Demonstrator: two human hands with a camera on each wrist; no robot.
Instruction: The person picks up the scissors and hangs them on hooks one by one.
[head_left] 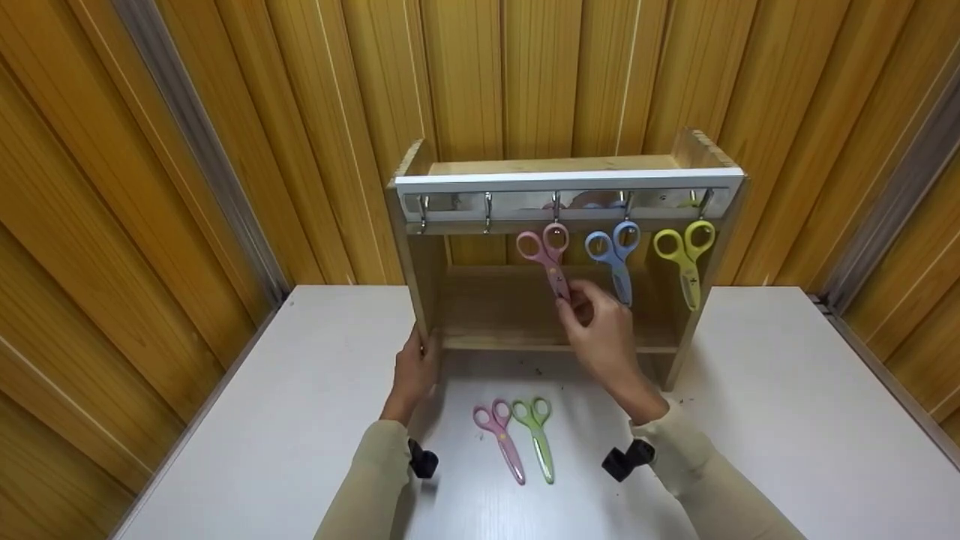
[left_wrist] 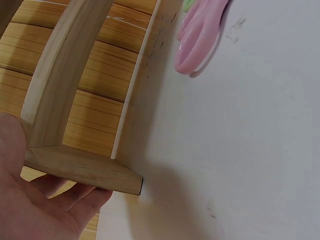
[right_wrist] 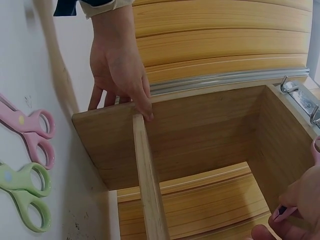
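A pair of pink scissors (head_left: 551,262) hangs by one finger loop at the middle hook of the rail. My right hand (head_left: 602,330) pinches its blade end between thumb and fingers. To its right, blue scissors (head_left: 615,255) and yellow scissors (head_left: 686,259) dangle from hooks, blades down. My left hand (head_left: 414,371) grips the lower left side panel of the wooden shelf (head_left: 417,289); in the right wrist view the thumb lies at the panel's front edge, with the other fingers on its outer face. Another pink pair of scissors (head_left: 501,439) and green scissors (head_left: 536,441) lie side by side on the table.
The hook rail (head_left: 525,201) runs along the shelf's top front; its two left hooks (head_left: 488,211) carry nothing. Beneath everything is a white table (head_left: 315,420) with small dark specks. Wood-patterned walls (head_left: 465,75) stand behind and at both sides.
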